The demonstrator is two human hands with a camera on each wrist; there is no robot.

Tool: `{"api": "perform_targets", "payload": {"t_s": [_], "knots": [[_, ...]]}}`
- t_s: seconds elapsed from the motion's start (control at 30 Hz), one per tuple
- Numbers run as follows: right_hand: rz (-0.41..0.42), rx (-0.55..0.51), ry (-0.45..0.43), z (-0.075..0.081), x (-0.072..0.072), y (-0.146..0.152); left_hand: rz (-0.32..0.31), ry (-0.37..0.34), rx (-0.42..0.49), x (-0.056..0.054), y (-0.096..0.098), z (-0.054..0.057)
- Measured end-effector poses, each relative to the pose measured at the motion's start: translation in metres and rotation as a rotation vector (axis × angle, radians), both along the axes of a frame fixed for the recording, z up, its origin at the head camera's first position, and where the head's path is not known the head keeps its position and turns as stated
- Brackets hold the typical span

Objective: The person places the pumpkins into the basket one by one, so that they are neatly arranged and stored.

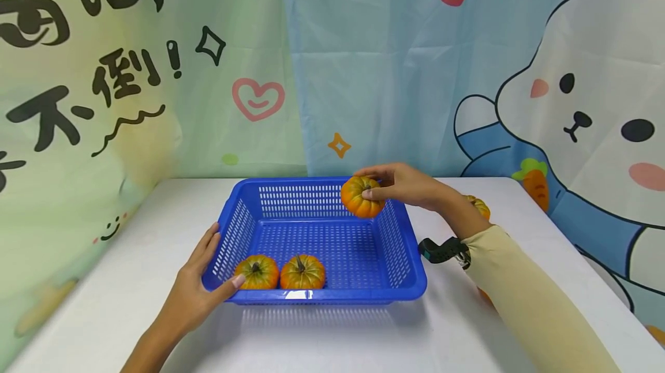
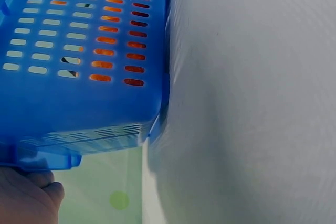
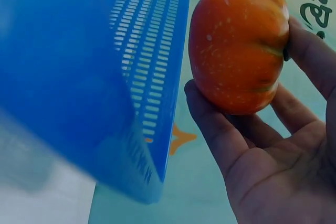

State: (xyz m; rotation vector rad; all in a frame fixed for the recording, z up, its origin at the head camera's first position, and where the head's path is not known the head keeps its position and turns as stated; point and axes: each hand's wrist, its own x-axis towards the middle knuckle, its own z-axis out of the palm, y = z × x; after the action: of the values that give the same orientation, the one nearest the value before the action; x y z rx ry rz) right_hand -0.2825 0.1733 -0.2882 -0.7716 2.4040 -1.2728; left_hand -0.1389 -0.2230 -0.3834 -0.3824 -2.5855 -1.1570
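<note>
One pumpkin, pinched by my right hand, hangs near one o'clock of the blue basket; my left hand grips eight o'clock. Slackened pinching, I judge remotely, could drop it outside.

From above, the middle and near right of the basket lie open; pumpkins block its near-left corner, the left hand its left rim, the right hand the space over its far-right corner.
</note>
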Motion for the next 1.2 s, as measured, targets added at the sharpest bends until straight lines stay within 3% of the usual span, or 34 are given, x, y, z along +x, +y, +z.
{"api": "perform_targets", "payload": {"t_s": [0.27, 0.77, 1.0, 1.2], "knots": [[0.186, 0.021, -0.059, 0.000, 0.000, -0.013, -0.002, 0.000, 0.008, 0.000, -0.001, 0.000], [0.406, 0.161, -0.165, -0.009, -0.001, -0.040, 0.008, -0.015, -0.003, 0.001, 0.000, 0.000], [0.468, 0.211, -0.134, -0.014, 0.001, -0.055, 0.006, -0.003, -0.008, 0.002, -0.002, 0.003], [0.487, 0.258, -0.126, -0.019, 0.003, -0.060, -0.007, 0.015, 0.015, -0.001, -0.002, -0.001]]}}
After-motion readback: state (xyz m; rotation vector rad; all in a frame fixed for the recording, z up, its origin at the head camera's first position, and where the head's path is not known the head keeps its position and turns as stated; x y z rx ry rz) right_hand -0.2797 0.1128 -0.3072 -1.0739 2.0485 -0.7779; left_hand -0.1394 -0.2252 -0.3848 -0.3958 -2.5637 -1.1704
